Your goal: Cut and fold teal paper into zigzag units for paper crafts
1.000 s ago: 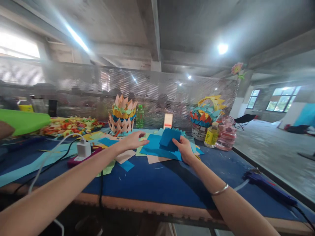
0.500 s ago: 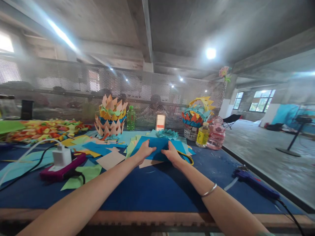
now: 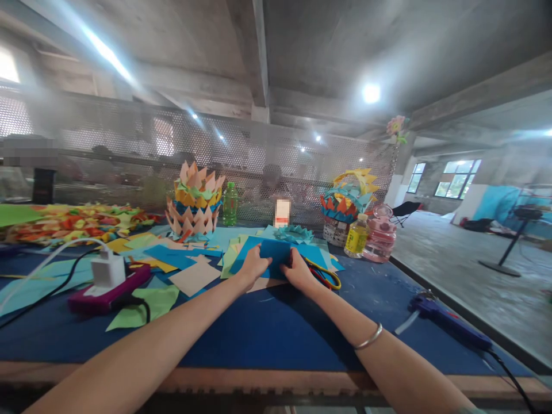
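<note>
A: What's at the far left?
B: A heap of curled, multicoloured paper scraps point(image 3: 80, 223), then a glossy purple plastic power strip point(image 3: 97, 296) carrying a smooth, boxy white plug point(image 3: 107, 270).
A: And next?
B: A tiered, zigzag-edged crown of peach, yellow and blue paper point(image 3: 194, 204), beside a translucent green plastic bottle point(image 3: 230, 204).
A: Now the middle?
B: The left hand point(image 3: 255, 267) pinches the left side of a flat, matte blue paper rectangle point(image 3: 276, 253); the right hand point(image 3: 299, 269) grips its right side, both closed narrow.
A: So the rectangle lies between them?
B: Yes, in front of wider blue sheets point(image 3: 245, 256). I can't tell whether it touches them.
A: Further right?
B: Rounded yellow-and-red loop handles point(image 3: 334, 280) just beside the right hand, then a long dark-blue plastic tool point(image 3: 452, 322) on the smooth blue bench point(image 3: 267, 333).
</note>
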`<state>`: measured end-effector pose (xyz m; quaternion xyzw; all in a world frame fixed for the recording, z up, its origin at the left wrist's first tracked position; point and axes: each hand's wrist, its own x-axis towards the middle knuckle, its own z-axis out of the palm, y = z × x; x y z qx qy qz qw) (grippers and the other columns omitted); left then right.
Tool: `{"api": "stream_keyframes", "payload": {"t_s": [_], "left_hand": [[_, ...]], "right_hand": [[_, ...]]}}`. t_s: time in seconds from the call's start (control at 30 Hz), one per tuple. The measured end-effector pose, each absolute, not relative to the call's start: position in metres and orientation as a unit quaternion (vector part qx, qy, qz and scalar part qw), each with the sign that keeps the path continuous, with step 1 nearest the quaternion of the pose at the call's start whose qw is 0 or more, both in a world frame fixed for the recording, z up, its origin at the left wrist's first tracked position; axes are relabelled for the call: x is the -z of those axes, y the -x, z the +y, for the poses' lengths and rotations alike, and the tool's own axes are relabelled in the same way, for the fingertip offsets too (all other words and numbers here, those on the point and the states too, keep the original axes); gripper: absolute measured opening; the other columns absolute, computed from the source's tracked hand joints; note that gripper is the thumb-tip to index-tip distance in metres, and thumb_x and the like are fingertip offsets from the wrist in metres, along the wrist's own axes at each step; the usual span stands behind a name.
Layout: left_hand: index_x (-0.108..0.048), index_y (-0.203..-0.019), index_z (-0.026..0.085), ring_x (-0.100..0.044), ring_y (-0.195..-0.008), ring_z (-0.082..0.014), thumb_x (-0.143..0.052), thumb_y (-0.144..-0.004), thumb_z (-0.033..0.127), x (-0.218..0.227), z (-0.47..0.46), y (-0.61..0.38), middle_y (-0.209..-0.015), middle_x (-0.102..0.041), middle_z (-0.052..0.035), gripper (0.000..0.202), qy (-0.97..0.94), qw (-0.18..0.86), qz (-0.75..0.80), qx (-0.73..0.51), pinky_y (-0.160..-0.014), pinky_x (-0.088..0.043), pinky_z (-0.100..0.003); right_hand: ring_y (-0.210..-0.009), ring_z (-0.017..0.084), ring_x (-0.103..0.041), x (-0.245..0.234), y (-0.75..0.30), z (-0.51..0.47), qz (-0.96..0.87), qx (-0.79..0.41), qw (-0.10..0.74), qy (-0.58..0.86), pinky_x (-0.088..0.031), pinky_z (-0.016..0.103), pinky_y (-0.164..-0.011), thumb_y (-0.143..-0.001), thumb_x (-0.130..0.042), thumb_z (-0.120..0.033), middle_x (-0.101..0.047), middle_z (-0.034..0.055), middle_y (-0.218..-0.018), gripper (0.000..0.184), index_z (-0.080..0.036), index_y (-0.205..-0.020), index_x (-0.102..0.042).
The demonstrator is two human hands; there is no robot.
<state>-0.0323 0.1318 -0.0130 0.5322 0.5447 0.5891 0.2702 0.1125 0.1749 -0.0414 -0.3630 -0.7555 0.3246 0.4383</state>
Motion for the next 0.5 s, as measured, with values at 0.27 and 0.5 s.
{"api": "stream_keyframes", "payload": {"t_s": [0.27,0.5], "left_hand": [[-0.064,-0.087,0.014,-0.067,-0.085,-0.0256,-0.058,-0.060,0.013,0.017,0.133,0.034,-0.086,-0.071,-0.0064,0.027,-0.548,0.274,0.540,-0.577,-0.079,-0.052,-0.036],[-0.065,-0.077,0.016,-0.066,-0.079,-0.0260,-0.065,-0.060,0.016,0.016,0.129,0.035,-0.076,-0.071,-0.0035,0.017,-0.567,0.264,0.557,-0.546,-0.073,-0.052,-0.035]], "right_hand": [[-0.087,0.025,-0.061,0.030,-0.118,0.163,-0.798,-0.205,0.411,0.390,-0.048,0.040,-0.084,-0.084,-0.047,-0.024,-0.062,0.0095,-0.092,0.023,-0.017,-0.105,-0.049],[-0.087,0.025,-0.059,0.029,-0.122,0.165,-0.800,-0.183,0.381,0.425,-0.046,0.039,-0.081,-0.080,-0.049,-0.020,-0.063,0.0089,-0.090,0.016,-0.019,-0.097,-0.049]]}}
